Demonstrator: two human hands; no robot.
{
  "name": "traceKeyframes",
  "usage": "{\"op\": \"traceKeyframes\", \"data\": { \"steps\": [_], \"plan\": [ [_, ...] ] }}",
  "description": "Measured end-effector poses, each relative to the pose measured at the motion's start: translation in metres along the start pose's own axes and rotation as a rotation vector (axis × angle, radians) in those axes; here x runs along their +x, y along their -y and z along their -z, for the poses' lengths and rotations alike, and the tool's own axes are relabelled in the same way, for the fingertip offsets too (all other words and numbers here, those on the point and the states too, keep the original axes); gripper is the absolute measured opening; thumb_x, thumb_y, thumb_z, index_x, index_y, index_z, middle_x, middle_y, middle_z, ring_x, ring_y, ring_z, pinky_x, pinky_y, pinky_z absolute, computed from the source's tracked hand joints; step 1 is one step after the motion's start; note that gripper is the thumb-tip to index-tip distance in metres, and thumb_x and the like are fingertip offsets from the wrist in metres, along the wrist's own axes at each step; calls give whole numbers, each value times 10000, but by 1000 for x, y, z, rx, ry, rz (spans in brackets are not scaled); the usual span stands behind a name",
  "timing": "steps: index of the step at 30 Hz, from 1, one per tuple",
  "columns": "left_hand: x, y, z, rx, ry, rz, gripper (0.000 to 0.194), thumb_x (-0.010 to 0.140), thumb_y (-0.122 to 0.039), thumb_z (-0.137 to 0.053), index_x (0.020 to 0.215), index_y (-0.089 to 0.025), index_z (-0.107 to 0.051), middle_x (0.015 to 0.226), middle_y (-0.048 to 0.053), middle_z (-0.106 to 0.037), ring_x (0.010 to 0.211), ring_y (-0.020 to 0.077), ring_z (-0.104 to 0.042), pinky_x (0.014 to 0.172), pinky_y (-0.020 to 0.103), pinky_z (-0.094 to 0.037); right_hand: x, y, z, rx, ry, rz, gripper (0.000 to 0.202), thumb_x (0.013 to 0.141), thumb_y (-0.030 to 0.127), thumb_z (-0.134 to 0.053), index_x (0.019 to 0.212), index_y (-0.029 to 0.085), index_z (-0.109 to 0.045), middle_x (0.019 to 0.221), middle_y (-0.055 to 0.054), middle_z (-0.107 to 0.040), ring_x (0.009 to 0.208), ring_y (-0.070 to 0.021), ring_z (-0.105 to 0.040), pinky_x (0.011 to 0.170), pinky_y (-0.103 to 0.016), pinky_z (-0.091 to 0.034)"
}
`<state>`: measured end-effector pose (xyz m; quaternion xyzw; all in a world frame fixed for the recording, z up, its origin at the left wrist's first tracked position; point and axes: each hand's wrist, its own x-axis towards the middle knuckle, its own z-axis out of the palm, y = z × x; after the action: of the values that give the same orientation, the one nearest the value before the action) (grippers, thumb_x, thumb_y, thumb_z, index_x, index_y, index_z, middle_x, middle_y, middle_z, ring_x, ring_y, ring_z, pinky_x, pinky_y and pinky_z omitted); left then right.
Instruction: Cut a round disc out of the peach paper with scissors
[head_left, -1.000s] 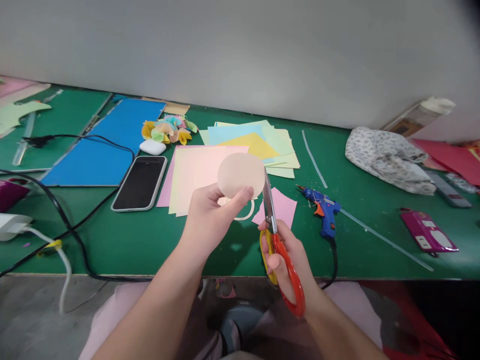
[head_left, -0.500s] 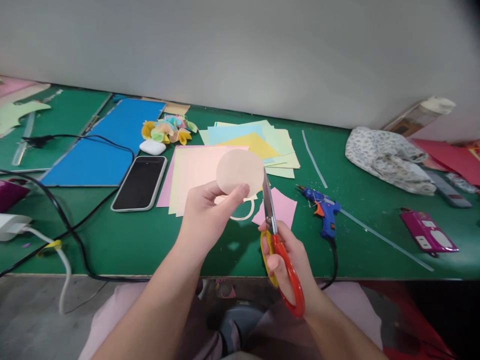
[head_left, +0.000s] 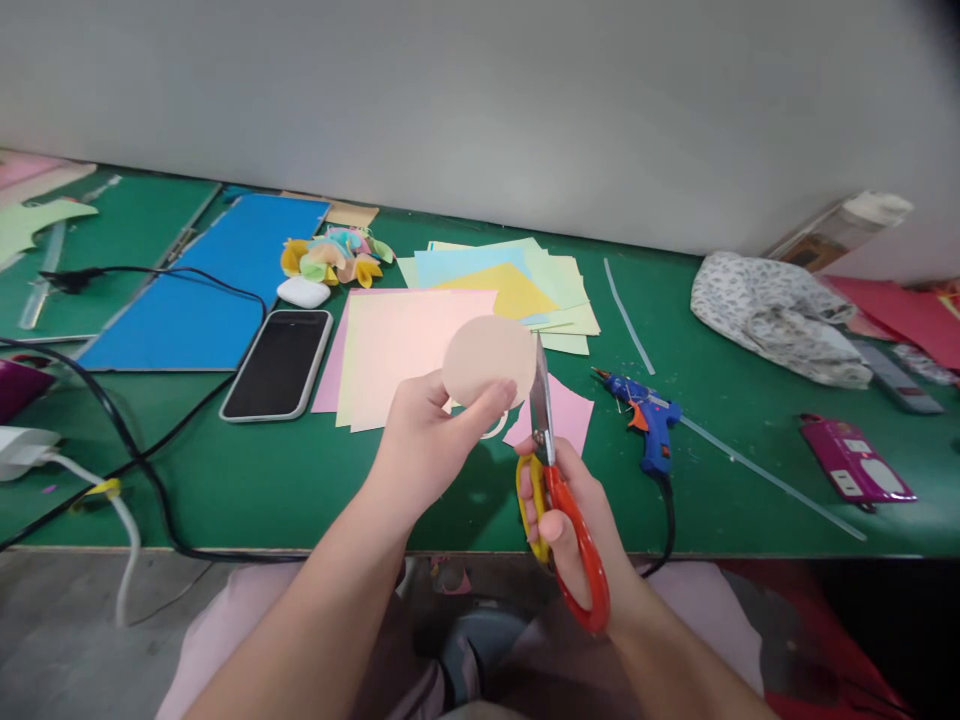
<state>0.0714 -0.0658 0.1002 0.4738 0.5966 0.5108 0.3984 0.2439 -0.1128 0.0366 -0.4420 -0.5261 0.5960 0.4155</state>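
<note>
Above the green tabletop (head_left: 720, 510), near edge: pale peach, flat round paper disc (head_left: 487, 350) held clear of the surface, in front of a stack of pastel sheets (head_left: 397, 360). Left hand (head_left: 431, 445) pinches its lower edge, thumb flat on the facing side, fingers folded behind; fingertips hidden. Right hand (head_left: 592, 500) is in the metal scissors with red and yellow handles (head_left: 543, 430), thumb through the red loop, fingers curled around the yellow one. Blades point up, nearly together, at the disc's right rim; cannot tell whether paper lies between them.

Handling (judged): disc very light, thin card-like stock, stiff enough to stand from one pinch, not slippery, easily creased or nicked. Best hold: light pinch at the rim opposite the blades, thumb kept flat. Scissors heavier, rigid; hold by the loops.
</note>
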Motion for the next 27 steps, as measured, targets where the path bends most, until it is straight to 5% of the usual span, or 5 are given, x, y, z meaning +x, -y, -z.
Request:
{"op": "traceKeyframes", "data": {
  "steps": [21,27],
  "plan": [
    [5,14,6,-108,23,-63,214,822,-353,-796,657,-220,-765,703,-9,-770,702,166,-683,662,257,-529,0,7,-1,-2,-14,2,815,734,950,-737,1150,255,-643,725,63,-485,573,-121,-362,456,-225,-319],
    [6,12,6,-103,-55,-89,217,801,-350,-794,626,-229,-755,685,-16,-761,714,172,-681,673,264,-527,-3,7,-1,26,6,-22,786,753,924,-754,1152,257,-635,714,77,-441,549,-109,-309,427,-218,-279]
  ]
}}
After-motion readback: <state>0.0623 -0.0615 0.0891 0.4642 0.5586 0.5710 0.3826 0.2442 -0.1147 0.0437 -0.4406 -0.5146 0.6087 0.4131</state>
